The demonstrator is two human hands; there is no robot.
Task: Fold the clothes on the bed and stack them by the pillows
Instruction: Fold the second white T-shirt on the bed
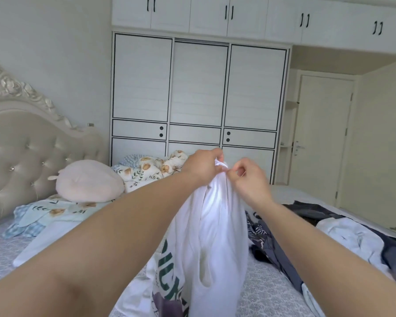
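Observation:
I hold a white T-shirt (215, 225) with green printed lettering up in front of me over the bed (268, 291). My left hand (204, 167) grips its top edge from the left. Close beside it, my right hand (249, 179) pinches the same edge. The shirt hangs down bunched, its lower part resting on the bed. A pile of unfolded clothes (318, 236), dark blue, black and white, lies to the right. A folded white garment (53, 239) lies at the left, near the pillows.
A pink round pillow (89, 181) and a floral pillow (46, 213) sit by the tufted headboard (21, 152). A crumpled floral duvet (151, 170) lies at the bed's far side. White wardrobes (199, 92) stand behind, and a shut door (322, 138) at the right.

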